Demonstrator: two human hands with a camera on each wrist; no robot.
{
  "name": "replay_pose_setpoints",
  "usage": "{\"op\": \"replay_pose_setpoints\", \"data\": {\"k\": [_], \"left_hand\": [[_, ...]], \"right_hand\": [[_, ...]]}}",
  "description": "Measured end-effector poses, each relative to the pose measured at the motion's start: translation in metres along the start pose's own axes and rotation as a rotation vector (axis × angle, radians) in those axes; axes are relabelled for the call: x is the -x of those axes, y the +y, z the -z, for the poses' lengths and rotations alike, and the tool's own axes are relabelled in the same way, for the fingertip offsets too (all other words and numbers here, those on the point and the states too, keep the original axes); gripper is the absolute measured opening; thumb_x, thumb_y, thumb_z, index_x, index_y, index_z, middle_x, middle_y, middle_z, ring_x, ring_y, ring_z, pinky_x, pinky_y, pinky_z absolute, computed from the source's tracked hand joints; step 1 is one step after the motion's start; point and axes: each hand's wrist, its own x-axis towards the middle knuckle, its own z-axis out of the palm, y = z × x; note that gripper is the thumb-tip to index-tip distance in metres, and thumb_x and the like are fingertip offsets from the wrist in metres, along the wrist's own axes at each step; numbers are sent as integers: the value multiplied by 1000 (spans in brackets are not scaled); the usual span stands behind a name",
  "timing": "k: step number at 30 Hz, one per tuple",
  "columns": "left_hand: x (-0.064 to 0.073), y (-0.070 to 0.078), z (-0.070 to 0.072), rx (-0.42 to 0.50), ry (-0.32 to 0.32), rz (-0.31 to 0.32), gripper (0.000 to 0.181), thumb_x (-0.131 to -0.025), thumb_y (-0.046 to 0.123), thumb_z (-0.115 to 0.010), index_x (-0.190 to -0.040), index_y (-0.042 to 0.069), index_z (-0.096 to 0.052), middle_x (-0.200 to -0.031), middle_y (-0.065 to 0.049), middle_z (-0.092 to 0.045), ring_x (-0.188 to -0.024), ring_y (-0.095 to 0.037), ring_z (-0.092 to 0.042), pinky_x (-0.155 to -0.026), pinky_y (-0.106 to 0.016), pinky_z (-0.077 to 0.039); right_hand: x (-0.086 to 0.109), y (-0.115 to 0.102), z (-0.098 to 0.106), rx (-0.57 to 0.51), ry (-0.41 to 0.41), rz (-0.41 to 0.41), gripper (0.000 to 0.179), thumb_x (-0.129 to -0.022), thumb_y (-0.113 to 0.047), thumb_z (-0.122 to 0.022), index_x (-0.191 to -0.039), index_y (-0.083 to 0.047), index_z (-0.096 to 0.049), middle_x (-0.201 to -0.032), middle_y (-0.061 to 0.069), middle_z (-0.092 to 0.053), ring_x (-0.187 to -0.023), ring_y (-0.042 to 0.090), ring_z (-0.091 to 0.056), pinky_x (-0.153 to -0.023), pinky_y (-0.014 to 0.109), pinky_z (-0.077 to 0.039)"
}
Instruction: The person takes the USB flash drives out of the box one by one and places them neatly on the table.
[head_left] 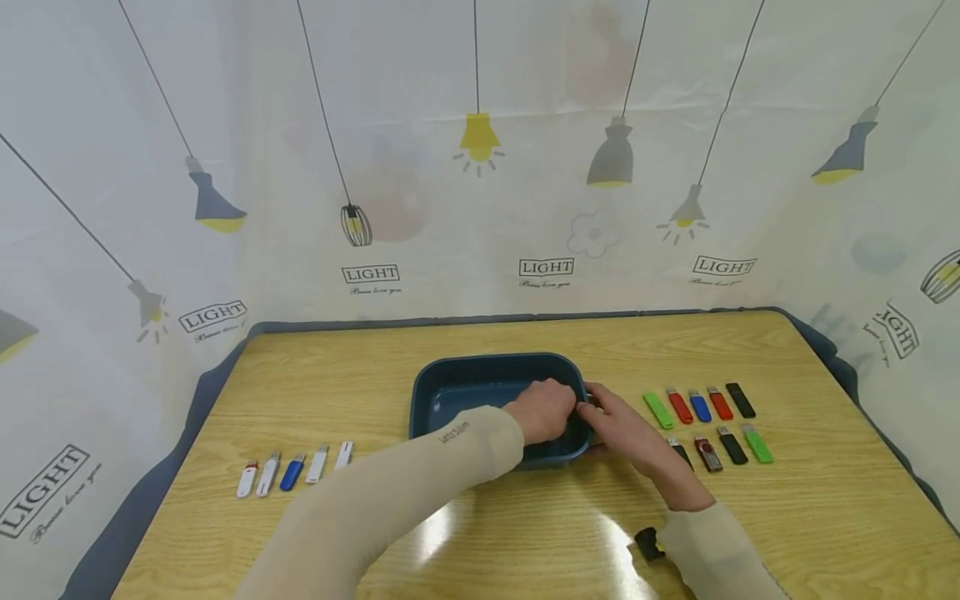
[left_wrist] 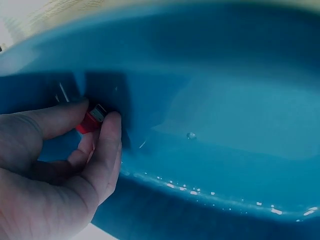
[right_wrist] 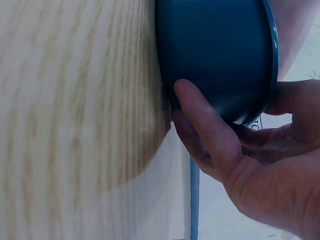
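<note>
In the head view, a dark blue rectangular basin [head_left: 487,363] stands on the wooden table. My left hand [head_left: 543,408] reaches down inside its right end. Between thumb and fingertips it pinches a red USB flash drive [left_wrist: 90,124], whose metal plug shows in the left wrist view. The basin's inner floor [left_wrist: 240,130] lies close by in that view. At the basin's right side, my right hand [head_left: 621,423] grips the wall, with the thumb by the rim and fingers [right_wrist: 210,125] spread along the outside.
Right of the basin lie two rows of flash drives, among them a green one [head_left: 658,410] and a black one [head_left: 741,400]. To the left, several more form a row, including a blue one [head_left: 292,472]. A dark strap piece [head_left: 649,543] is beside the right sleeve.
</note>
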Motion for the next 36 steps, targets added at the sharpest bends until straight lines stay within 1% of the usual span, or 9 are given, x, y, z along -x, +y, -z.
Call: {"op": "replay_pose_setpoints", "data": {"k": [4, 7, 11, 16, 21, 24, 28, 32, 36], "left_hand": [[1, -6, 2, 0, 22, 6, 16, -105, 9, -60, -100, 10, -75, -86, -2, -70, -72, -14, -64, -63, -27, -52], [4, -12, 8, 20, 43, 9, 17, -104, 9, -60, -91, 9, -71, -77, -2, -63, -68, -16, -60, -61, -28, -48], [8, -21, 17, 27, 69, 20, 11, -102, 7, -63, -92, 8, -66, -78, -3, -58, -67, -17, -56, -60, -29, -47], [22, -36, 28, 36, 117, 12, 3, -99, 8, -68, -98, 6, -66, -84, -4, -60, -69, -16, -56, -62, -26, -50], [44, -51, 46, 148, 184, 6, 14, -97, 11, -73, -87, 4, -68, -77, -5, -63, -66, -17, -53, -64, -26, -48], [59, -60, 55, 234, 231, 31, 12, -97, 14, -74, -95, 2, -69, -82, -4, -65, -71, -16, -55, -70, -28, -50], [82, -74, 62, 367, 280, 76, 21, -97, 14, -74, -112, 2, -67, -94, -4, -67, -82, -16, -60, -75, -30, -55], [103, -90, 65, 470, 339, 101, 22, -95, 12, -75, -113, 2, -68, -96, -5, -70, -85, -17, -64, -74, -30, -57], [123, -108, 64, 521, 388, 119, 25, -94, 13, -77, -114, 1, -68, -98, -6, -70, -88, -19, -65, -76, -31, -59]], "right_hand": [[-1, -2, -2, 5, 10, -8, 56, -113, -21, -38, -158, 8, -20, -153, 38, -34, -131, 53, -51, -87, 52, -61], [-1, -2, -2, 12, 23, -16, 55, -113, -20, -38, -158, 7, -22, -153, 38, -34, -129, 52, -52, -87, 52, -61], [-2, 0, -1, 18, 32, -24, 55, -113, -19, -37, -158, 7, -21, -154, 38, -31, -130, 53, -51, -87, 51, -61], [0, 2, -1, 2, 31, -32, 56, -113, -18, -38, -159, 7, -19, -156, 38, -27, -132, 54, -48, -86, 51, -61], [0, 2, -1, -3, 24, -35, 57, -113, -18, -38, -159, 8, -17, -157, 39, -25, -133, 57, -46, -86, 53, -61], [0, 1, -1, 4, 23, -39, 57, -113, -18, -38, -159, 8, -16, -157, 40, -24, -132, 57, -48, -85, 53, -61], [0, -1, -2, 6, 16, -41, 58, -113, -18, -38, -160, 8, -15, -157, 40, -24, -130, 56, -49, -85, 54, -61], [-1, -1, -3, 5, 7, -40, 59, -113, -19, -37, -160, 8, -13, -157, 41, -22, -132, 57, -48, -86, 54, -61], [-2, -2, -4, 7, 9, -43, 59, -113, -18, -37, -160, 8, -12, -157, 41, -22, -131, 57, -48, -85, 54, -61]]}}
